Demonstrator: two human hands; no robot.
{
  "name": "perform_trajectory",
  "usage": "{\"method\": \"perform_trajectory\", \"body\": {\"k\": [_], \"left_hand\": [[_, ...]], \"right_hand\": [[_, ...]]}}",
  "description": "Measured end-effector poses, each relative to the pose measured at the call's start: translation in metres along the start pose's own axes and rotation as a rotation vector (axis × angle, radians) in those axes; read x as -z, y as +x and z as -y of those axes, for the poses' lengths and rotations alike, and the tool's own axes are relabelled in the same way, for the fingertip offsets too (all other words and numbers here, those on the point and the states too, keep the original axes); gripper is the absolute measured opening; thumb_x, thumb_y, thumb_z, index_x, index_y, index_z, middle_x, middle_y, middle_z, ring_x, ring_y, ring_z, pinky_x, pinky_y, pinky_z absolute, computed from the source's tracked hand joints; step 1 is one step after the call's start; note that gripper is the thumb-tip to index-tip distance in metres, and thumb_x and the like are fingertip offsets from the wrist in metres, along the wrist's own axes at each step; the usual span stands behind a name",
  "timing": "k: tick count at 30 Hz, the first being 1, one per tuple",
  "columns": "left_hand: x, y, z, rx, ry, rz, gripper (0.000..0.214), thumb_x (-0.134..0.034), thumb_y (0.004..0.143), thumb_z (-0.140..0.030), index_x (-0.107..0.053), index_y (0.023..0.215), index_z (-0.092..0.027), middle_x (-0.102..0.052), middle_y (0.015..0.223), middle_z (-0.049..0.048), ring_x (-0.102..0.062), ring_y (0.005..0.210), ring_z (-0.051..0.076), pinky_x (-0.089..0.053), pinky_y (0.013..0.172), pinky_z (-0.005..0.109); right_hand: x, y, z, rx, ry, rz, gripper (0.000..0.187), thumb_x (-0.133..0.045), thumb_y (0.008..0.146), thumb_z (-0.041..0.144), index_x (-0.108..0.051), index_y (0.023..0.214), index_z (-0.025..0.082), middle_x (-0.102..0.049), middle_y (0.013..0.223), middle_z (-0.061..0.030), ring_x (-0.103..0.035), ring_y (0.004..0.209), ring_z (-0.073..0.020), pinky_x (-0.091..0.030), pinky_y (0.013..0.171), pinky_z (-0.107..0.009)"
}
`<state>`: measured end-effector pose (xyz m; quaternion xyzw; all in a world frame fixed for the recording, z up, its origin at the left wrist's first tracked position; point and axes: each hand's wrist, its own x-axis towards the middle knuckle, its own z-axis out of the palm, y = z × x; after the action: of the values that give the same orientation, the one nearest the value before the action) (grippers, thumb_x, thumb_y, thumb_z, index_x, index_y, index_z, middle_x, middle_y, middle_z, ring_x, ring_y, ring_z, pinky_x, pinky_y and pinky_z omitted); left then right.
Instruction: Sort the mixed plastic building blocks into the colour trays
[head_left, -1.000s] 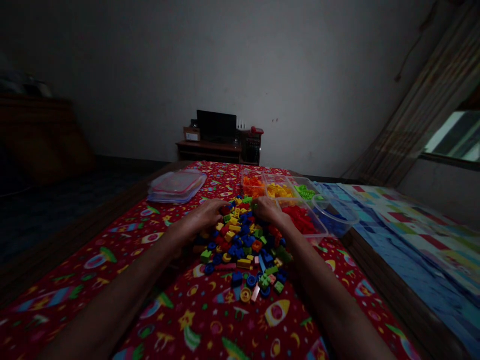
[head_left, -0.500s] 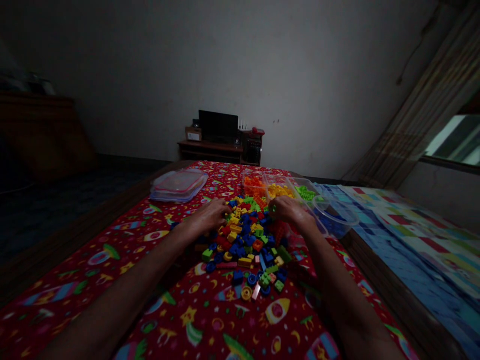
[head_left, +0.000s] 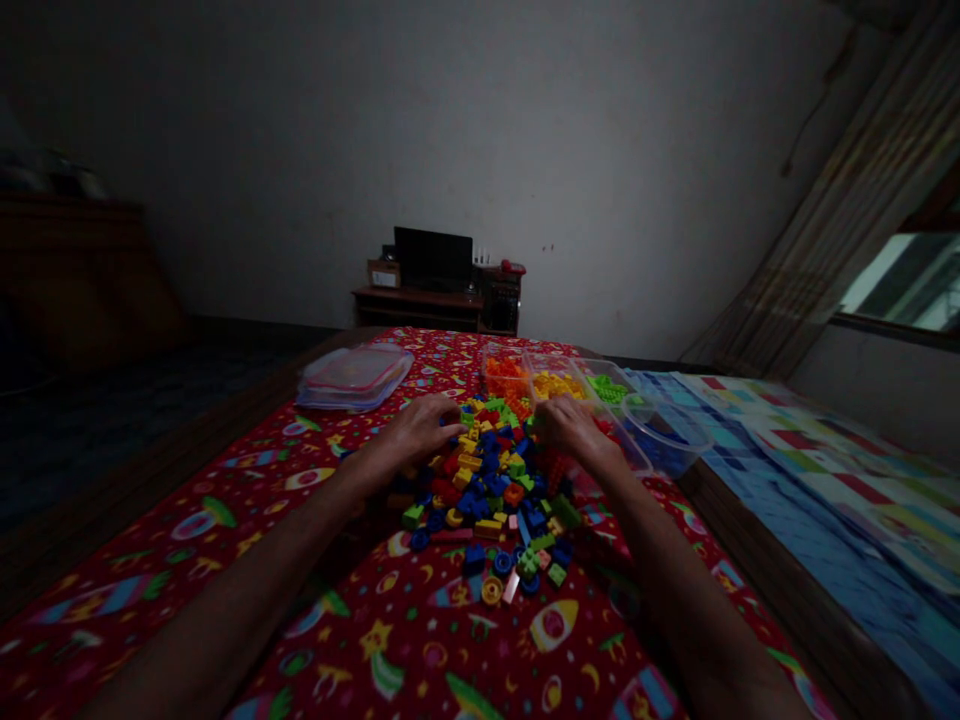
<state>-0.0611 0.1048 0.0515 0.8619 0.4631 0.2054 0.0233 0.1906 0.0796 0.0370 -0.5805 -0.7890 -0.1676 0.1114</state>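
Observation:
A loose heap of plastic building bricks in blue, yellow, red, green and orange lies on a red patterned cloth. At the heap's far left edge is my left hand, its thumb and fingers apart over the bricks; I see nothing held between them. My right hand is at the far right edge with its fingers curled downward. Its fingertips are mostly hidden, and what they hold, if anything, cannot be made out. Just beyond it stand clear plastic boxes with orange bricks, yellow bricks and light green bricks.
A clear tub with blue bricks stands right of my right hand. Stacked clear lids lie at the far left of the cloth. Blue and checked bedding spreads along the right. A desk with a monitor stands against the wall.
My left thumb and fingers have spread apart at the heap. My right hand has stayed near the boxes, and the green piece seen by its fingers before no longer shows there.

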Motion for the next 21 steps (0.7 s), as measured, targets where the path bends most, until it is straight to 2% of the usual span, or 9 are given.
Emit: {"method": "perform_trajectory", "body": {"k": [3,6,8,11,13,15,18,21], "left_hand": [[-0.002,0.001,-0.002,0.006,-0.048,-0.024,0.026,-0.057,0.075,-0.038,-0.069,0.083,-0.016,-0.069,0.087,0.0064,-0.062,0.082,0.020,-0.046,0.073,0.027],[-0.005,0.002,-0.003,-0.004,-0.145,-0.073,0.028,-0.056,0.075,-0.042,-0.068,0.083,-0.017,-0.069,0.084,0.0041,-0.062,0.078,0.018,-0.045,0.069,0.025],[-0.007,0.002,-0.006,-0.013,-0.227,-0.089,0.031,-0.056,0.075,-0.046,-0.068,0.082,-0.018,-0.068,0.082,0.0026,-0.061,0.075,0.017,-0.044,0.066,0.024],[-0.008,0.002,-0.011,-0.012,-0.327,-0.048,0.037,-0.053,0.075,-0.050,-0.067,0.079,-0.017,-0.065,0.073,0.0003,-0.058,0.068,0.015,-0.041,0.060,0.023],[-0.008,0.001,-0.013,0.028,-0.344,-0.002,0.041,-0.050,0.076,-0.053,-0.066,0.073,-0.016,-0.059,0.063,-0.0016,-0.052,0.059,0.013,-0.036,0.054,0.022],[-0.010,0.001,-0.015,0.073,-0.346,0.035,0.045,-0.047,0.076,-0.055,-0.065,0.068,-0.015,-0.051,0.055,-0.0033,-0.047,0.053,0.011,-0.031,0.049,0.022],[-0.014,-0.001,-0.017,0.083,-0.380,0.048,0.049,-0.044,0.078,-0.057,-0.064,0.066,-0.014,-0.045,0.053,-0.0042,-0.042,0.051,0.011,-0.026,0.047,0.022],[-0.017,-0.003,-0.021,0.060,-0.395,0.043,0.051,-0.042,0.079,-0.058,-0.061,0.062,-0.014,-0.044,0.053,-0.0038,-0.042,0.051,0.011,-0.025,0.047,0.022]], "right_hand": [[0.019,0.008,0.007,-0.020,0.230,0.026,0.025,-0.051,0.084,0.032,-0.065,0.091,0.013,-0.064,0.084,-0.0096,-0.055,0.078,-0.0184,-0.039,0.069,-0.028],[0.030,0.015,0.022,-0.045,0.503,0.051,0.026,-0.050,0.083,0.033,-0.065,0.085,0.013,-0.061,0.071,-0.0037,-0.052,0.066,-0.0139,-0.036,0.060,-0.024],[0.029,0.017,0.030,-0.033,0.675,0.060,0.024,-0.053,0.080,0.032,-0.064,0.091,0.014,-0.061,0.075,-0.0016,-0.053,0.066,-0.0126,-0.037,0.059,-0.022],[0.023,0.016,0.036,0.097,0.870,0.096,0.040,-0.054,0.077,0.024,-0.058,0.117,0.018,-0.063,0.084,0.0001,-0.054,0.068,-0.0111,-0.040,0.061,-0.021],[0.019,0.015,0.036,0.210,0.922,0.129,0.047,-0.051,0.077,0.019,-0.055,0.123,0.021,-0.064,0.085,0.0006,-0.054,0.067,-0.0105,-0.041,0.063,-0.022],[0.018,0.015,0.035,0.250,0.923,0.129,0.042,-0.049,0.077,0.017,-0.062,0.117,0.020,-0.066,0.085,0.0000,-0.055,0.066,-0.0104,-0.042,0.065,-0.022],[0.017,0.017,0.035,0.167,0.895,0.071,0.032,-0.050,0.075,0.017,-0.071,0.098,0.017,-0.066,0.078,-0.0005,-0.055,0.064,-0.0108,-0.041,0.063,-0.022],[0.016,0.018,0.035,0.088,0.888,0.052,0.029,-0.049,0.073,0.017,-0.072,0.092,0.016,-0.061,0.063,0.0020,-0.053,0.056,-0.0099,-0.039,0.056,-0.020]]}}
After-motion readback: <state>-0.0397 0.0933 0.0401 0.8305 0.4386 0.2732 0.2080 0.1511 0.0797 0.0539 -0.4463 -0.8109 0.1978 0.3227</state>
